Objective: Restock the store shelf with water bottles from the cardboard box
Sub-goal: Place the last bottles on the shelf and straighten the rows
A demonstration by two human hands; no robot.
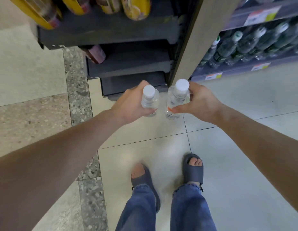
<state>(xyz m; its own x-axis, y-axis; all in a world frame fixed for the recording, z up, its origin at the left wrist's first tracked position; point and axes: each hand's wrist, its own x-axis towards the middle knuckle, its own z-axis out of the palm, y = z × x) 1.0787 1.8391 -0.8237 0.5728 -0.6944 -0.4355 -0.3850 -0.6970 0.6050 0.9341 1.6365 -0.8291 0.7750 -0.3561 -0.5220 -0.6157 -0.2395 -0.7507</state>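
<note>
We hold both upright for shelving.
Before the post (186,47), left hand (130,105) grips one bottle (149,101), right hand (200,104) another bottle (175,101).

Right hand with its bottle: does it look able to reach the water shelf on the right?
Probably yes. Nothing stands between the right hand, gripping its water bottle, and the shelf; the beige end panel sits left of that path.

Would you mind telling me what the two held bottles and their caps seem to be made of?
The left bottle and right bottle look like clear, glossy plastic: the floor shows through. Their white caps look like opaque matte plastic, probably.
</note>
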